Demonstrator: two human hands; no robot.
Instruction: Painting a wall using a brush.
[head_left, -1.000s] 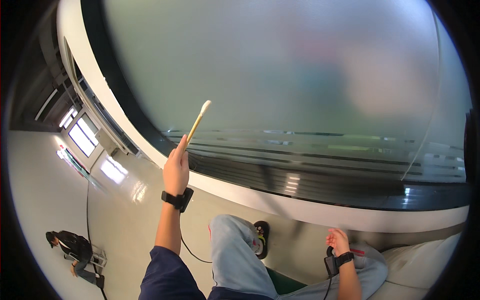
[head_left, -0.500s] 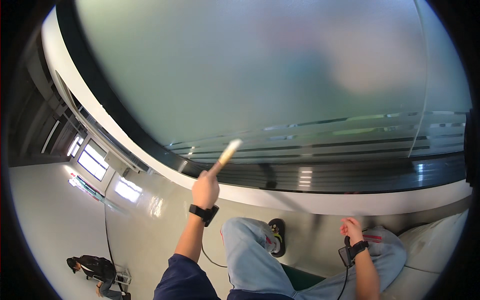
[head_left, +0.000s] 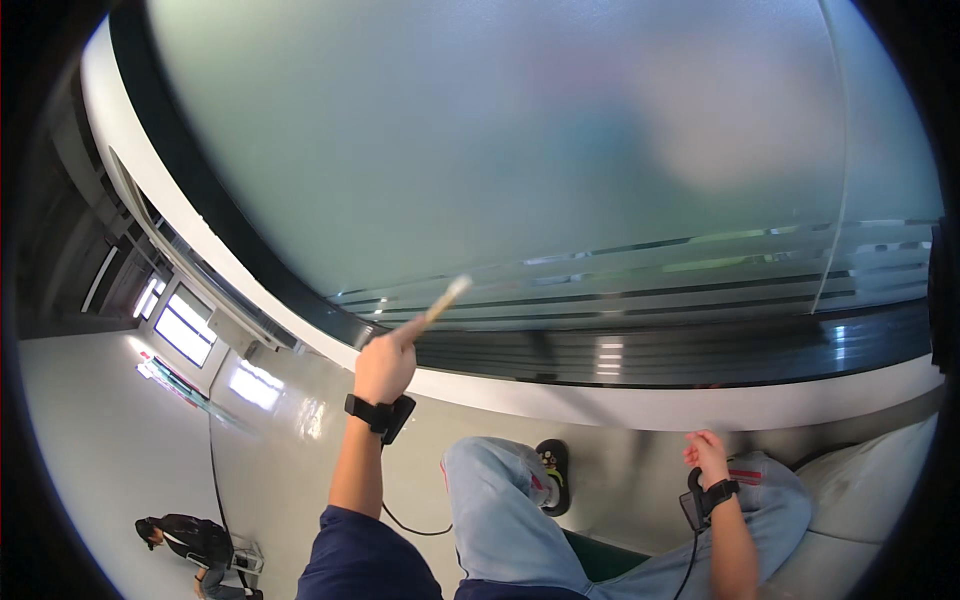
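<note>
My left hand (head_left: 385,367) is closed round the handle of a slim paintbrush (head_left: 447,297) with a pale handle and a white tip. The tip points up and to the right, in front of the lower part of a frosted glass panel (head_left: 450,170); I cannot tell whether it touches the glass. Over my right knee, my right hand (head_left: 708,453) is curled loosely, with nothing visible in its fingers. Each wrist wears a black strap with a small device and a cable.
Clear stripes and a dark frame (head_left: 640,355) run along the bottom of the glass, above a white ledge (head_left: 620,405). A grey-white padded surface (head_left: 870,490) lies beside my right leg. Another person (head_left: 195,540) sits far off at lower left, near a wall.
My left hand has moved left and slightly up, carrying the paintbrush, whose tip has shifted a little left. My right hand has stayed in place.
</note>
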